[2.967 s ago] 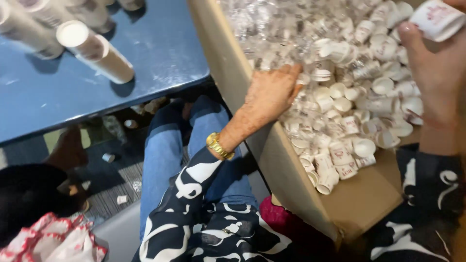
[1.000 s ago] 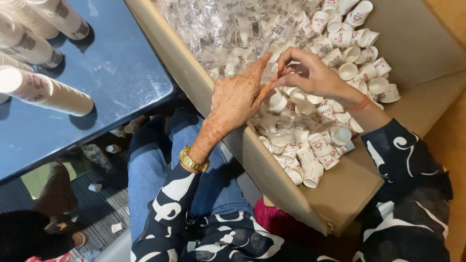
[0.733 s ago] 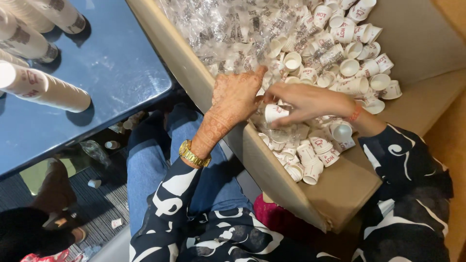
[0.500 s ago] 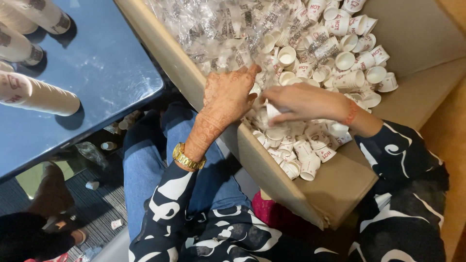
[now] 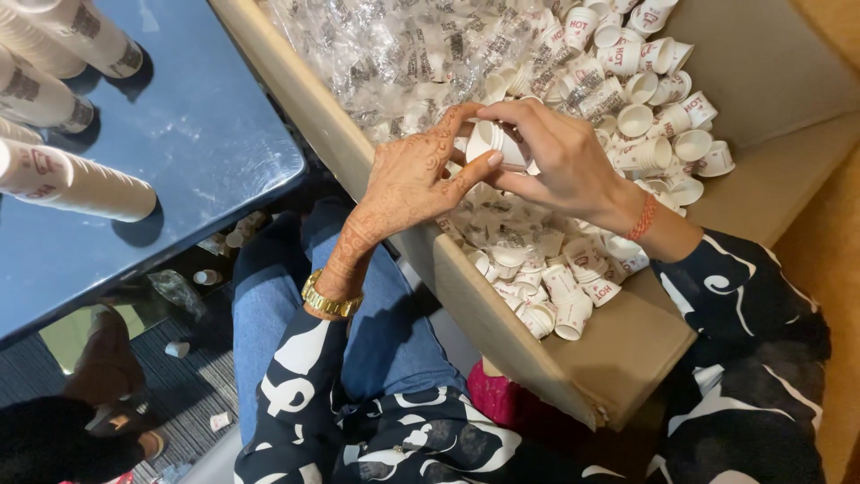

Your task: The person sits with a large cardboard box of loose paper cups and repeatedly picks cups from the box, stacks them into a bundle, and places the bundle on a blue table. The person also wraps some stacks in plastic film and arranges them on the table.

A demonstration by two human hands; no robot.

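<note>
A: So, head view: left hand [image 5: 408, 175] and right hand [image 5: 555, 161], fingers closed around one small white paper cup [image 5: 498, 143] just above the cardboard box [image 5: 502, 332].

B: Yep. Squeezing could crush it; stacks [image 5: 76, 184] on the desk [image 5: 206, 134] look ready to roll.

loose cups [image 5: 573, 287] crowding box [image 5: 627, 345], wrappers [image 5: 394, 54] behind

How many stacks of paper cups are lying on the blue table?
4 cup stacks lie on the blue table, upper left; more may sit beyond the frame.
</note>
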